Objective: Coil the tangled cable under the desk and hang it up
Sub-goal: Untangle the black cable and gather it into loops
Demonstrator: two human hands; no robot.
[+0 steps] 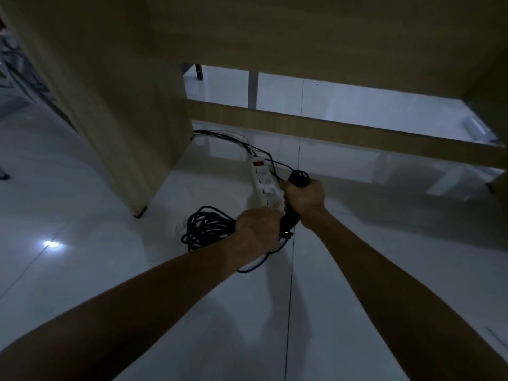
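Right hand (303, 196) gripping one coiled cable (296, 179), left hand (258, 229) alongside

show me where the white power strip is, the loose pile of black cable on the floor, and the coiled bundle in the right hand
white power strip (259, 176): head view, on its upper sockets.
loose cable pile (207, 226): head view, middle of the tangle.
coiled bundle (298, 177): head view, loops above the right hand (303, 198).
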